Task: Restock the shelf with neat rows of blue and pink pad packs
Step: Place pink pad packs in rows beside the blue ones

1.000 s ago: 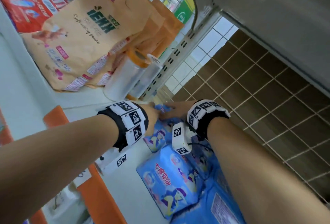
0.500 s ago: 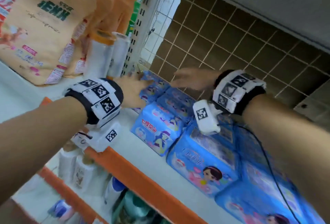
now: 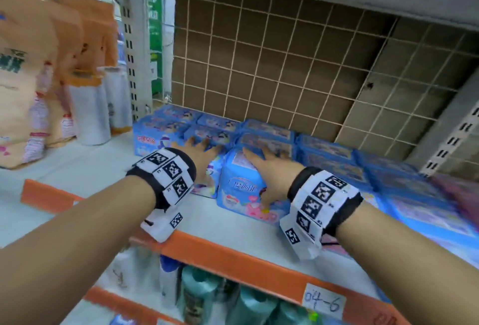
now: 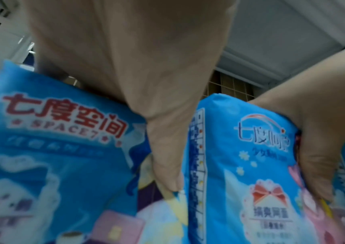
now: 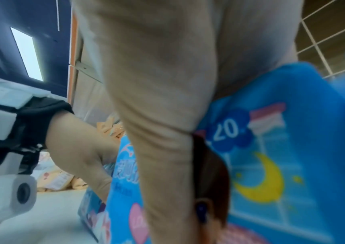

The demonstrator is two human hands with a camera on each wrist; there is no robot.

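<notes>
Blue pad packs [image 3: 326,154] stand in rows along the white shelf [image 3: 85,177]. My left hand [image 3: 204,147] lies with spread fingers on top of a blue pack with red lettering [image 4: 52,132]. Its thumb [image 4: 165,165] points down into the gap beside a blue-and-pink pack [image 3: 241,189] in the front row. My right hand [image 3: 267,158] rests flat across that pack's top, and its thumb [image 4: 313,165] runs down the pack's right side. To the right of it the right wrist view shows a blue pack with a yellow moon [image 5: 271,165]. A blurred pink pack [image 3: 464,189] shows at the far right.
Brown paper bags [image 3: 31,65] and clear film rolls [image 3: 90,112] stand left of the packs. A wire grid [image 3: 285,65] over cardboard backs the shelf. The orange shelf lip [image 3: 233,254] carries a tag reading 04-6 [image 3: 324,301]. Bottles [image 3: 207,298] fill the shelf below.
Both hands have drawn back from the rear-left packs to the front row. The right hand now lies on the blue-and-pink pack. The head view has swung level with the shelf.
</notes>
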